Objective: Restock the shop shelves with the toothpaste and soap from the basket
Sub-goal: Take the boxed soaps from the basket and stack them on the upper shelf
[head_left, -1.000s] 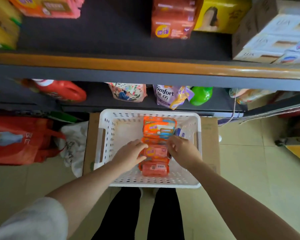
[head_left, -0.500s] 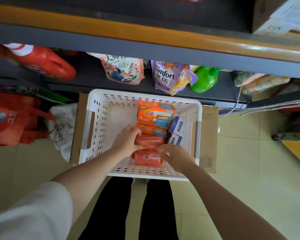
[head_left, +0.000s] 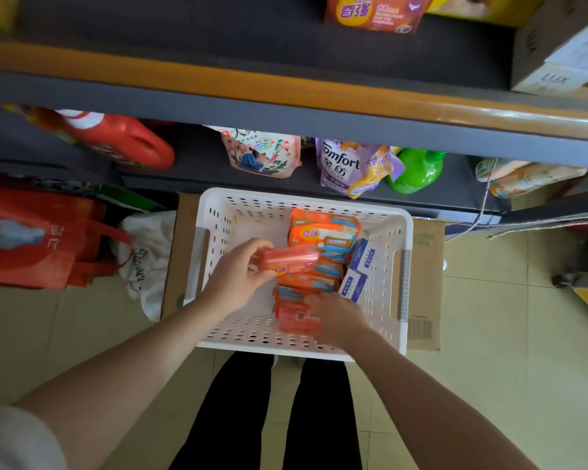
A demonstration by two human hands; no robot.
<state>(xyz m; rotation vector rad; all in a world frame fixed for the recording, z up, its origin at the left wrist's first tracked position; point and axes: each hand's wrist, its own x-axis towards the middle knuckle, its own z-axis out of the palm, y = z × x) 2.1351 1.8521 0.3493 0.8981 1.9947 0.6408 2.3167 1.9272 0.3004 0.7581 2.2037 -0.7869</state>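
Note:
A white perforated basket stands on a cardboard box below the shelves. Inside it lie several orange soap packs, the biggest at the back, and two white-and-blue boxes on the right. My left hand grips a pink-orange soap pack and holds it raised above the stack. My right hand lies on a red-orange soap pack at the basket's near side, its fingers curled over the pack's right end.
The shelf board with its orange edge runs overhead. Below it stand a red detergent jug, a floral pouch, a Comfort pouch and a green bottle. A red bag sits left.
My left hand has lifted a soap pack off the stack. My right hand has slid down onto the nearest pack. The camera has tilted up a little since 0.5 s ago.

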